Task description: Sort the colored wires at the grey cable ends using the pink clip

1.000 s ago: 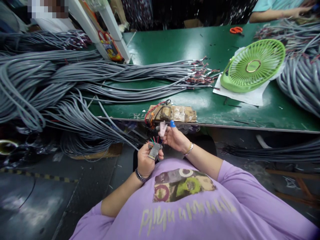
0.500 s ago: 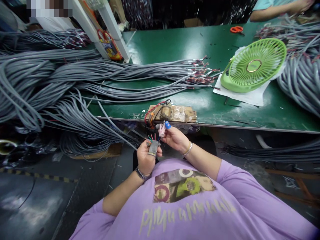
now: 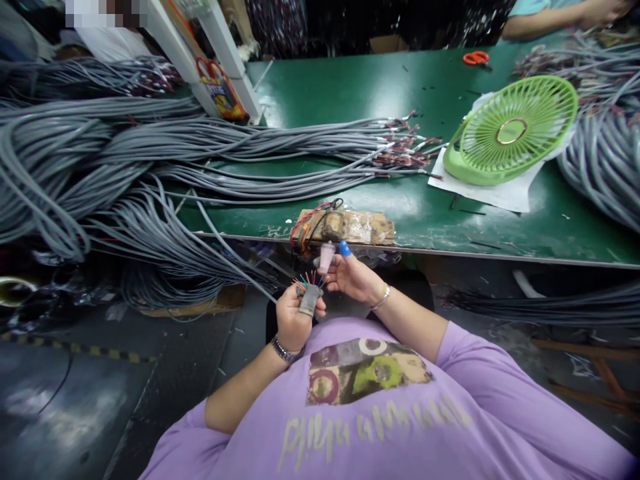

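My left hand (image 3: 294, 319) is closed around the end of a grey cable, its thumb, in what looks like a grey cover (image 3: 309, 301), pressed on it. Thin coloured wires (image 3: 311, 278), red, green, blue and orange among them, fan out above that thumb. Just to the right, my right hand (image 3: 356, 277) is open beside the wire tips. A blue cover (image 3: 345, 249) sits on its thumb, which stands apart from a finger in a pale pink wrap (image 3: 327, 258). Whether that finger touches a wire is too small to tell.
At the green table's (image 3: 440, 233) edge lies a wooden block (image 3: 367, 228) with red and black leads. Grey cables (image 3: 240, 143) cover the left side. A green fan (image 3: 511, 131) stands right, near orange scissors (image 3: 475, 59). A co-worker's arm (image 3: 545, 25) shows at top right.
My right thumb has lifted away from the pink-wrapped finger, and the right hand has opened and shifted slightly right. My left hand still holds the cable end, nearly in place.
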The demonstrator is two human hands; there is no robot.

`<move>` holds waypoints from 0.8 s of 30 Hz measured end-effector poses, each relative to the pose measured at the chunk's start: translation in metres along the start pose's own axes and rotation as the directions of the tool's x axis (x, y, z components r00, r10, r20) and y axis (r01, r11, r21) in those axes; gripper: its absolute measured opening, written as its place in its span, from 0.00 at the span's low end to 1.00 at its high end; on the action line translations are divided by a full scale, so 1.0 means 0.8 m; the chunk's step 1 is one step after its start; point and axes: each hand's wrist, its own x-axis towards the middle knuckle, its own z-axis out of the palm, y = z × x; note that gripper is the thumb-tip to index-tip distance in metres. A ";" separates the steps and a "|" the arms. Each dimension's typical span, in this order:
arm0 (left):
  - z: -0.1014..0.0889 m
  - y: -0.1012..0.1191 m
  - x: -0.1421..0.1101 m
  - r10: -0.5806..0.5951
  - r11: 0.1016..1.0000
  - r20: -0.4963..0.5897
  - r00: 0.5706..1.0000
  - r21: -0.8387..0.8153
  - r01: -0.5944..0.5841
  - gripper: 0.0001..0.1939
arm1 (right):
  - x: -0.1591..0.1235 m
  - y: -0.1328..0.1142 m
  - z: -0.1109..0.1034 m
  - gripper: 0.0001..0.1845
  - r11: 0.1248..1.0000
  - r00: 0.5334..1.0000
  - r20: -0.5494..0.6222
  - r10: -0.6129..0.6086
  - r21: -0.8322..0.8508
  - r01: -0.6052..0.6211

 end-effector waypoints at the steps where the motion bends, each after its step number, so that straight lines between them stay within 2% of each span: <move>1: -0.002 0.001 -0.001 0.003 1.000 0.009 1.000 0.017 -0.003 0.11 | -0.003 -0.002 -0.004 0.33 0.997 0.999 0.035 0.040 -0.067 -0.038; 4: -0.005 0.003 -0.005 0.004 0.997 0.060 0.998 0.080 -0.009 0.10 | -0.009 -0.005 -0.012 0.30 0.966 0.992 0.096 0.086 -0.252 -0.059; 9: -0.005 0.007 -0.002 -0.036 0.989 0.173 0.984 0.148 0.011 0.09 | -0.016 -0.006 -0.011 0.20 0.907 0.995 0.076 -0.065 -0.412 0.091; 11: -0.002 0.010 0.001 -0.100 0.985 0.278 0.955 0.163 0.056 0.10 | -0.018 -0.005 -0.009 0.18 0.883 0.990 0.090 -0.105 -0.450 0.135; 14: 0.002 0.015 0.006 -0.215 0.971 0.407 0.888 0.188 0.149 0.12 | -0.020 -0.002 -0.006 0.17 0.859 0.986 0.115 -0.118 -0.486 0.159; 16: 0.002 0.015 0.007 -0.237 0.967 0.395 0.888 0.185 0.176 0.14 | -0.021 0.000 -0.007 0.18 0.868 0.987 0.097 -0.125 -0.471 0.156; 20: -0.003 0.005 0.006 -0.179 0.983 0.220 0.959 0.077 0.166 0.14 | -0.025 0.001 -0.014 0.22 0.926 0.997 0.057 -0.059 -0.371 0.076; 22: -0.005 0.000 0.005 -0.155 0.988 0.151 0.976 0.036 0.151 0.13 | -0.026 0.001 -0.016 0.24 0.938 0.997 0.069 -0.025 -0.343 0.047; 24: -0.005 -0.002 0.004 -0.140 0.990 0.126 0.982 0.039 0.136 0.14 | -0.027 0.003 -0.015 0.22 0.933 0.996 0.061 -0.067 -0.350 0.084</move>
